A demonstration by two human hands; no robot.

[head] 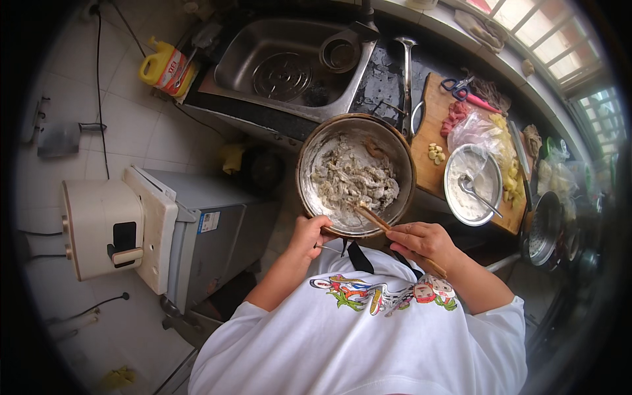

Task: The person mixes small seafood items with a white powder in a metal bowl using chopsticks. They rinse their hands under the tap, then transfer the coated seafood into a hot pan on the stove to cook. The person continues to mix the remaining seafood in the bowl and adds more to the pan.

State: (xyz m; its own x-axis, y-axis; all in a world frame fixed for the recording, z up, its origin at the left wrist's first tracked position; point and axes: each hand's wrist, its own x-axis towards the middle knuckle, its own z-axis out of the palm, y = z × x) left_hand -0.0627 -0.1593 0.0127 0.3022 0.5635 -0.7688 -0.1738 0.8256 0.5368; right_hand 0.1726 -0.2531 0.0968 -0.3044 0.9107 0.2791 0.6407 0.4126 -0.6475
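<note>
My left hand (pixel 307 238) grips the near left rim of a round metal bowl (pixel 406 185), its thumb over the edge. Inside lies a heap of flour-coated pieces of food (pixel 353 177), with white flour smeared up the wall. In my right hand (pixel 423 243) is a pair of wooden chopsticks (pixel 374 217), their tips down in the coated pieces. To the right, a smaller metal bowl of flour (pixel 469 197) holds a metal spoon (pixel 479 195). It sits at the near edge of a wooden cutting board (pixel 434 173).
Peeled garlic cloves (pixel 436 153), diced pink meat (pixel 455 117), a plastic bag (pixel 474 133), scissors (pixel 456 89) and a knife (pixel 519 153) lie on the board. A ladle (pixel 407 84) rests beside the steel sink (pixel 237 64). An air fryer (pixel 101 229) stands left atop a grey refrigerator (pixel 207 247).
</note>
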